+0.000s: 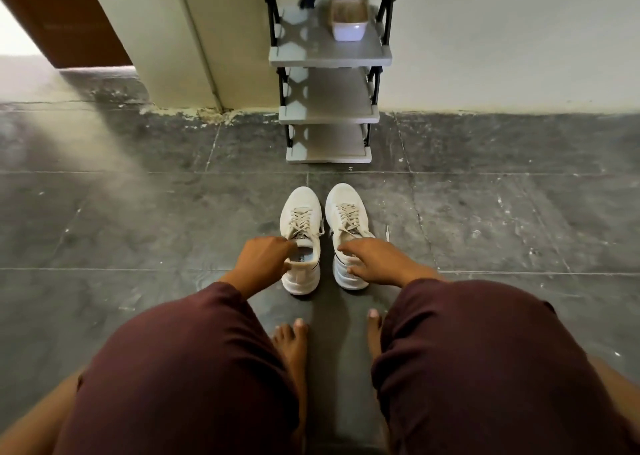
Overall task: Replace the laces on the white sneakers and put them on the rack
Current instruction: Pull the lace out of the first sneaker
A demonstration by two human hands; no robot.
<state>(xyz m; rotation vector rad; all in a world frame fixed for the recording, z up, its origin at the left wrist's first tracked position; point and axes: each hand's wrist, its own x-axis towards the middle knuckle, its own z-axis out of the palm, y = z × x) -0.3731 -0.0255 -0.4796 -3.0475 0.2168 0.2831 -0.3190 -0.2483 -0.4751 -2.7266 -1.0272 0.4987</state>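
no readable text anywhere, dark printed marks on the tongue label of the left sneaker (pixel 300 232) and on its insole, similar marks on the tongue of the right sneaker (pixel 348 219), all too blurred to read
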